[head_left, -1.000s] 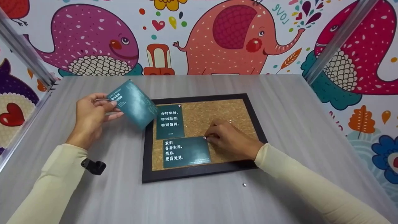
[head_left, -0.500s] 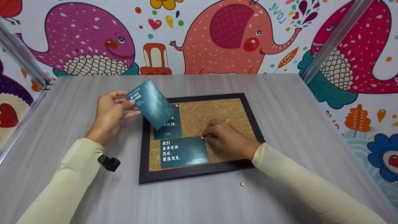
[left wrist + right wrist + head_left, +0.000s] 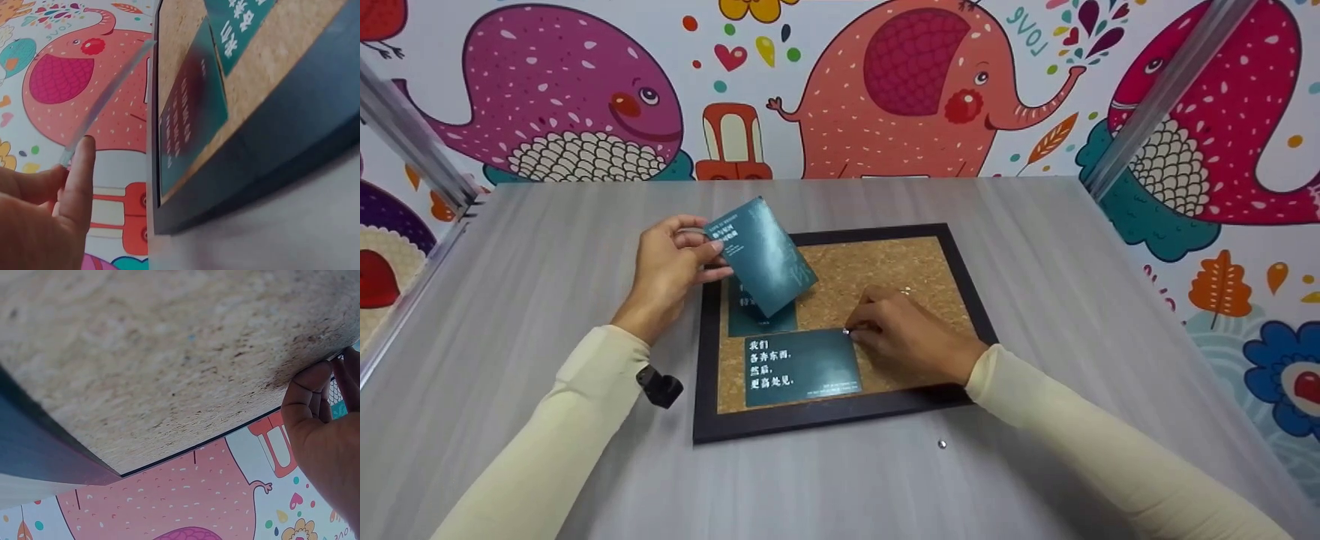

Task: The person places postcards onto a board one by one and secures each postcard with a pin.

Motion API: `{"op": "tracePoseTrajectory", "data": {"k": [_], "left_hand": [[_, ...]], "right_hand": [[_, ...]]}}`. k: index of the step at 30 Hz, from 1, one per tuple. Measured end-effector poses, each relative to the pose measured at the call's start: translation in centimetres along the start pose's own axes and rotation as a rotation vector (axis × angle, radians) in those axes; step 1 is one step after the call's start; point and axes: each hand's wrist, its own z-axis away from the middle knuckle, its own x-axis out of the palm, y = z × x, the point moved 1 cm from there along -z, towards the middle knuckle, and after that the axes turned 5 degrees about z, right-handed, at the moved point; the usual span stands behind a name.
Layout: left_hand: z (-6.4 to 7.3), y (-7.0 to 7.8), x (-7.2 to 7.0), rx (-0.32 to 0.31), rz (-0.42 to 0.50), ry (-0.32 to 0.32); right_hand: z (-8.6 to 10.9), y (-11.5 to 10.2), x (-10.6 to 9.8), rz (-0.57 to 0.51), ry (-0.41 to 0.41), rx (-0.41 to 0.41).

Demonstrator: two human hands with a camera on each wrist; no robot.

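Note:
My left hand (image 3: 669, 264) pinches a dark teal card (image 3: 769, 259) with white lettering by its left edge, tilted over the upper left of a black-framed corkboard (image 3: 885, 262). In the left wrist view the held card (image 3: 107, 101) appears nearly edge-on, raised off the board. It partly hides an upright teal card (image 3: 742, 322) lying on the cork. Below that lies a sideways teal card (image 3: 802, 367). At its top right corner, my right hand (image 3: 911, 334) pinches a small shiny push pin (image 3: 846, 331) between thumb and forefinger.
One small shiny pin (image 3: 942, 444) lies on the grey table (image 3: 825, 487) in front of the frame. Other shiny pins (image 3: 907, 290) show on the cork just beyond my right hand. A wall with cartoon animals (image 3: 915, 90) rises behind the table.
My left hand has carried its card rightward, from beside the frame to over the upper left card, now covering much of it. My right hand stays at the lower card's corner.

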Motion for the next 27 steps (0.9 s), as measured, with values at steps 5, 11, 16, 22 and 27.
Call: {"op": "tracePoseTrajectory", "data": {"k": [5,11,16,22,27], "left_hand": [[-0.3,-0.3,1.5,0.018,0.038,-0.013],[-0.6,-0.8,3.2,0.036,0.003,-0.022],[-0.9,-1.2,4.4,0.046,-0.005,-0.043],[-1.3,-1.6,5.5,0.029,-0.003,-0.056],[-1.8,-1.9,6.2,0.023,-0.031,-0.054]], "right_hand": [[0.1,-0.1,-0.1,-0.002,-0.006,0.010],[0.1,-0.1,0.0,0.011,0.007,-0.011],[-0.1,-0.1,0.1,0.029,0.017,-0.030],[-0.1,-0.1,0.1,0.035,0.021,-0.030],[0.0,-0.1,0.1,0.036,0.023,-0.023]]}}
